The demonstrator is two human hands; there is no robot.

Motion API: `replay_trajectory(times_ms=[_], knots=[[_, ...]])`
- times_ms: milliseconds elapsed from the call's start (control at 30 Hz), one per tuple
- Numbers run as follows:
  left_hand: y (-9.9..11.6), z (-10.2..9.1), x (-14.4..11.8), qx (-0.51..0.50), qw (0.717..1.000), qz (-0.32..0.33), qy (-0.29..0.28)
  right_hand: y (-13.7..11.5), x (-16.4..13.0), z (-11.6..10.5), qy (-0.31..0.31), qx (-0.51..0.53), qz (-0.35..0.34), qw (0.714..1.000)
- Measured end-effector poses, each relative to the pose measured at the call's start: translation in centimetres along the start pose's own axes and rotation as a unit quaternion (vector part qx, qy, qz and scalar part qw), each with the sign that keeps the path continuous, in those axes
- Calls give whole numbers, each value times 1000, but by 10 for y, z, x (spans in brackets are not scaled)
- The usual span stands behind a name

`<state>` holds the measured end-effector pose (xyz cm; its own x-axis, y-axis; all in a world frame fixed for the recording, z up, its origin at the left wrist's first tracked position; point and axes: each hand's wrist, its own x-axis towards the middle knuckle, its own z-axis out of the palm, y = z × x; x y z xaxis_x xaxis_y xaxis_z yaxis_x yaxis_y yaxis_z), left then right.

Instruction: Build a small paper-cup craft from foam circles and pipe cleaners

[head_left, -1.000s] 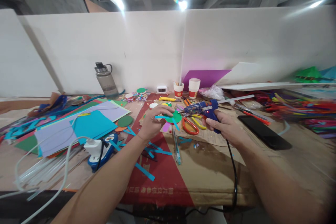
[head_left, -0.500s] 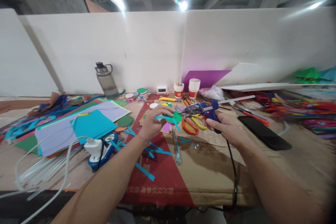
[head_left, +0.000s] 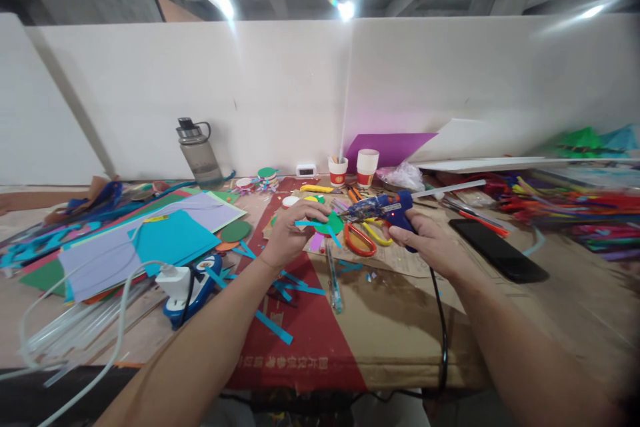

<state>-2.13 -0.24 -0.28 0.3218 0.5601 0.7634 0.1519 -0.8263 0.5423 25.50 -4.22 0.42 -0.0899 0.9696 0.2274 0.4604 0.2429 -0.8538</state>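
My left hand pinches a green paper disc above the cardboard, with blue paper strips sticking out from it. In my right hand is a blue hot glue gun, its small red light lit and a clear glue stick poking out of the back. The gun's nozzle points left and is close to the disc's edge; whether they touch I cannot tell. Below the hands lie orange-handled scissors, yellow-handled pliers and a pen.
Loose blue strips and coloured paper sheets lie to the left, beside a power strip with white cables. A black phone is at right. Paper cups and a water bottle stand along the back. The gun's black cord hangs over the front edge.
The view has shifted slightly, so the scene sits a little further left. Both hands keep nearly the same pose, the nozzle still beside the green disc.
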Motion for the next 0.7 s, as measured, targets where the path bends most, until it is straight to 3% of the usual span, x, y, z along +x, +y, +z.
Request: replay_trajectory(times_ms=[400,567,700], knots=[[-3,-1,1,-26,999,-32,1,18,2,-3,21,-41,-8,999],[-7,2,1,-100,985,-111,86,10,2,-5,-11,-23,-33,999],[-10,8,4,-190,933,-238,191,11,7,-4,44,4,-22,999]])
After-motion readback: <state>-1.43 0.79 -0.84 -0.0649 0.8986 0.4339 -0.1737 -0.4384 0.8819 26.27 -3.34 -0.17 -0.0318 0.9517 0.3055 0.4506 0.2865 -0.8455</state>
